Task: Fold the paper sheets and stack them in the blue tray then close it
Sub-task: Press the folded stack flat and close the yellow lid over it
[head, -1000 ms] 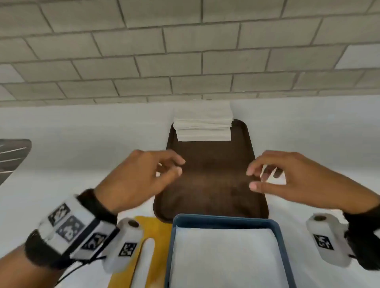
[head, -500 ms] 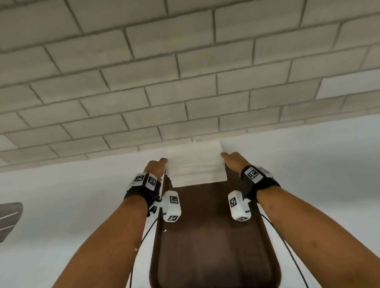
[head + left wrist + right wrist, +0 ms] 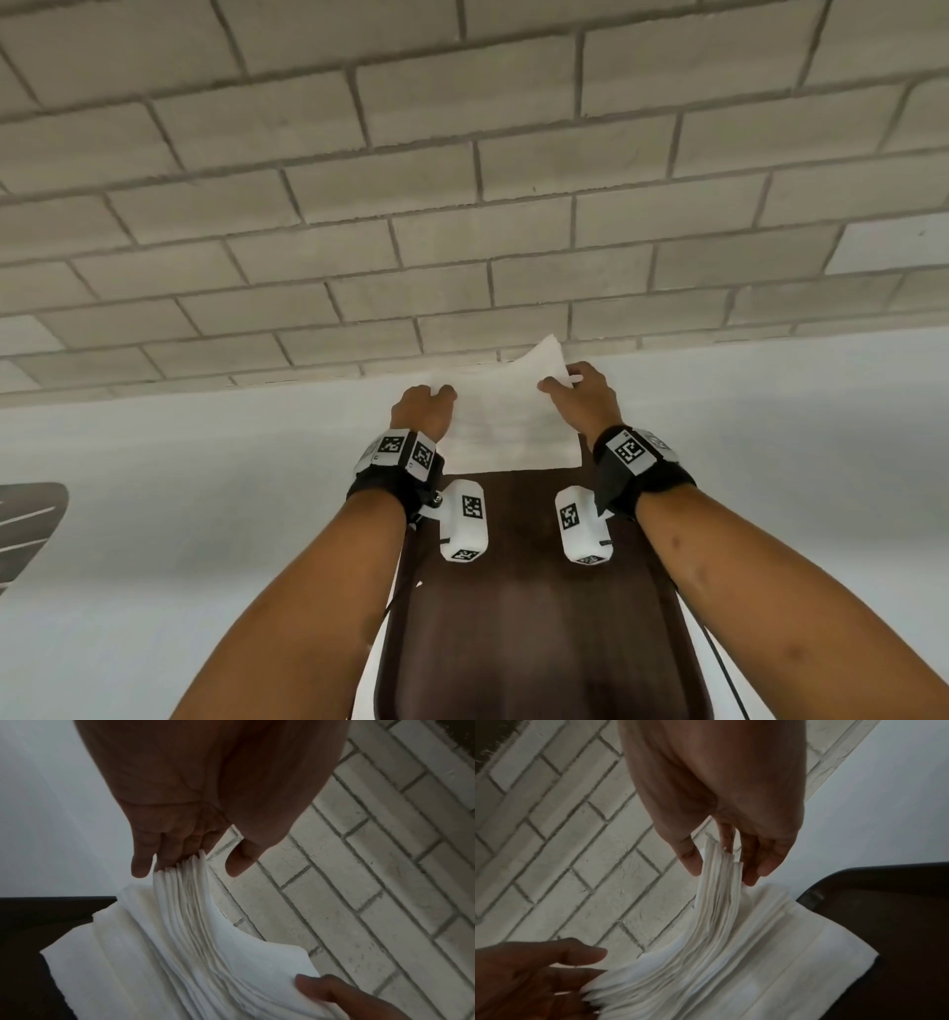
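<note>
Currently head view: both hands at paper stack (image 3: 506, 426) on brown tray's (image 3: 539, 642) far end, by the brick wall (image 3: 462, 180). Left wrist: left hand (image 3: 195, 817) grip pinches lifted sheets. Right wrist: right hand (image 3: 731, 811) grip pinches the opposite edge.

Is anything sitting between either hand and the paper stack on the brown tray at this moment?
Nothing visible. The left hand and right hand are already on the far corners of the paper stack, which lies at the far end of the brown tray, fingers lifting its top sheets.
</note>
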### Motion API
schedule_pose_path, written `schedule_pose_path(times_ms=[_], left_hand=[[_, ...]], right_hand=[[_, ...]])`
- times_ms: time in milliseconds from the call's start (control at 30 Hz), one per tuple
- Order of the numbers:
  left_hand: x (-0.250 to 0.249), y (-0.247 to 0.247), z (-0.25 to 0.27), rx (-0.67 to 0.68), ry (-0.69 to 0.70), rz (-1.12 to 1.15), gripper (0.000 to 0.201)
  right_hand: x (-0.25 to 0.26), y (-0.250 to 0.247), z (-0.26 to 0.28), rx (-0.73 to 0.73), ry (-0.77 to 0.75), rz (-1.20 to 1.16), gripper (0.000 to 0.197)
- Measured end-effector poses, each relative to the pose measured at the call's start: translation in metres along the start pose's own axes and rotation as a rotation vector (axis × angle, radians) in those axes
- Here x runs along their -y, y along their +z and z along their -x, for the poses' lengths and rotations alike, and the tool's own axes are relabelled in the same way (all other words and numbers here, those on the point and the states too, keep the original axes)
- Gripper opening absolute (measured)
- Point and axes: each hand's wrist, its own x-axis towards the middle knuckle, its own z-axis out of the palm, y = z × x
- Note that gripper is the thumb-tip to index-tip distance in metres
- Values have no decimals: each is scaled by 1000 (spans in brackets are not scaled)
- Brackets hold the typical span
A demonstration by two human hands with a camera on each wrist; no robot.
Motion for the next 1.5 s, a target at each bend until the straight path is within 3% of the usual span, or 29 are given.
schedule_pose_path(times_ms=[133,333,500,700,867,967,1033,1167,1233,1333,1400,1433,1500], left_hand=[[3,-3,0,0,-2,12,54],[14,-7,-1,-4,-4,24,46],[11,-5,7,-9,-4,34,54],[-2,-7,11,-50,61,29,59],[-1,-8,15,-43,49,36,59],[2,-11,19,-69,50,83,65],[0,-16,23,-142,113,123,77],[-15,-40,39,-263,484,141,96],[-25,-55,51,-199,585,153,80],[-36,-67,71,-23,515,284,39],[-37,-62,83,126,447,461,25],[-36,-56,89,191,417,554,25],[-32,-39,100,272,346,717,28]], right_hand=[[0,6,-6,-65,-43,268,45],[-3,7,-12,-64,-35,223,45],[-10,9,-10,-119,-102,363,52],[-9,13,-7,-220,-213,472,46],[-5,16,-5,-195,-281,365,31],[7,18,0,-114,-357,134,23],[22,16,6,-80,-453,19,23],[66,-5,25,0,-767,-21,23],[86,-23,40,92,-839,-20,23],[106,-48,63,194,-849,-60,24],[105,-57,73,176,-814,-124,29],[100,-59,76,152,-731,-175,34],[79,-58,84,158,-429,-297,36]])
